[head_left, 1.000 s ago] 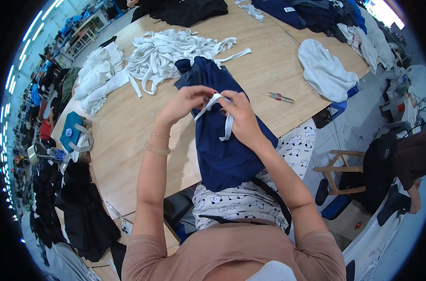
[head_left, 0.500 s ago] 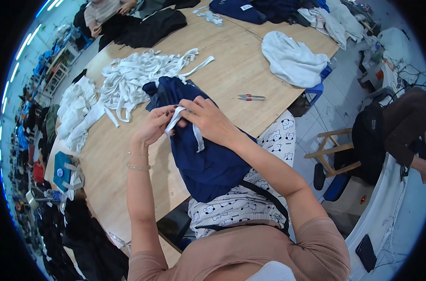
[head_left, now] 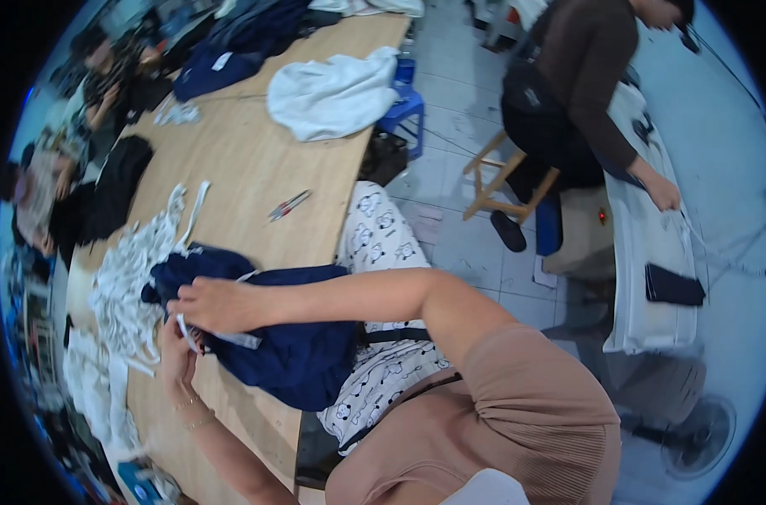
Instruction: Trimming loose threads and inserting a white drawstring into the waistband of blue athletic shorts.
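Observation:
A navy garment lies bunched over the table's edge and my lap. At its far left part, my two hands are close together over a white fabric strip. My left hand pinches the strip from below, fingers bent. Just above it, my right hand reaches across with curled fingers on the same strip and hides part of it. A loose white end shows on the navy cloth below my right hand.
Tangled white strips heap beyond my hands. Red-handled thread snips and a white fabric piece lie on the table. Rightward are a blue stool and a person beside a wooden stool. Other people sit at the far left.
My view has swung to the right, so the table and its heaps appear further left. Both hands stay at the white strip. The person at the right shows more fully.

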Demonstrator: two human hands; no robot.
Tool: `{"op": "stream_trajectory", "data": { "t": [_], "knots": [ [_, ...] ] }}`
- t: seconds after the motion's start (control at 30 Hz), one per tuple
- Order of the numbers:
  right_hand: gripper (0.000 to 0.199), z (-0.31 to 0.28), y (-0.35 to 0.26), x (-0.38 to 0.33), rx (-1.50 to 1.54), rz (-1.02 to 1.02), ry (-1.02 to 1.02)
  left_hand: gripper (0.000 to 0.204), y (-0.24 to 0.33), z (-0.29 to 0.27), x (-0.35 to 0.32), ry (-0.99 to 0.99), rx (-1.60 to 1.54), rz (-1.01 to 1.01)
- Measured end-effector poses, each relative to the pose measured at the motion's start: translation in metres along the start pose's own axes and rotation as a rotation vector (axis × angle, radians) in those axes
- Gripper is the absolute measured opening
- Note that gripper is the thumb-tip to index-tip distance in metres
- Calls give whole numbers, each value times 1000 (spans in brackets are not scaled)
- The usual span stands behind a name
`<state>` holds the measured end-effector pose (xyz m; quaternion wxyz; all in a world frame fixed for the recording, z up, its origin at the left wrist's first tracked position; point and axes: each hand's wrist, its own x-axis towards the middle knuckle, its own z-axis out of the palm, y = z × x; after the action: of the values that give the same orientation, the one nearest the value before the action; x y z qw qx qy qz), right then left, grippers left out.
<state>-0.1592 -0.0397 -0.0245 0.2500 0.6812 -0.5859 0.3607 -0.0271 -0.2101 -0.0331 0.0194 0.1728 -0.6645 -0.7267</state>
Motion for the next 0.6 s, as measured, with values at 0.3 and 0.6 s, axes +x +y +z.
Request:
{"op": "stream_trajectory", "data": {
  "t": [0.3, 0.6],
  "knots": [
    [24, 22, 43, -12, 843, 220, -17, 14, -9, -22, -11, 229, 293, 160],
    [12, 19, 78, -68, 2066, 1190, 348, 8, -56, 40, -31, 285, -1037, 563]
  ]
}}
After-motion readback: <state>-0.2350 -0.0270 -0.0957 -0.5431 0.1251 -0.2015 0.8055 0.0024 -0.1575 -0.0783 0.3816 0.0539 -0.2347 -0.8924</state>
